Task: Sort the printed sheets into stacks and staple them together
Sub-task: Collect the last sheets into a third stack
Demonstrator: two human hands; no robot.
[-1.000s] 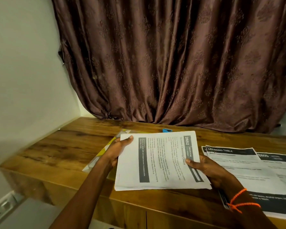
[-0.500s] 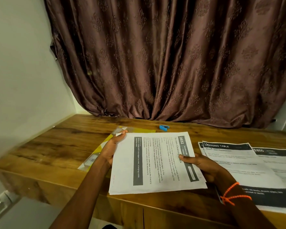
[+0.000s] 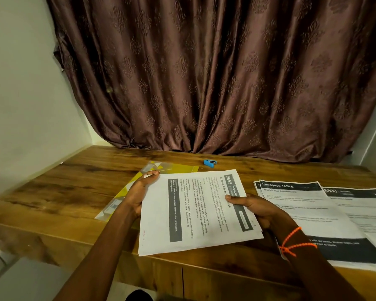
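Note:
I hold a thin stack of printed sheets (image 3: 195,213) turned sideways over the near edge of the wooden table (image 3: 74,192); its header reads "2652 Screen Cleaning Check". My left hand (image 3: 139,194) grips the stack's left edge, thumb on top near the far corner. My right hand (image 3: 254,208) grips the right edge with the thumb pressed on the header. A small blue stapler (image 3: 210,162) lies on the table beyond the stack, apart from both hands. More printed sheets (image 3: 308,213), headed "Dressing Table", lie fanned on the table at the right.
A yellow plastic folder (image 3: 137,181) with a clear sleeve lies on the table under and left of my left hand. A brown patterned curtain (image 3: 204,72) hangs behind the table. A white wall (image 3: 20,83) closes the left side. An orange cord circles my right wrist.
The stack has tilted slightly, its far end swinging right. Both hands keep their grip on its edges. The view has shifted a little; the stapler and other sheets stay put.

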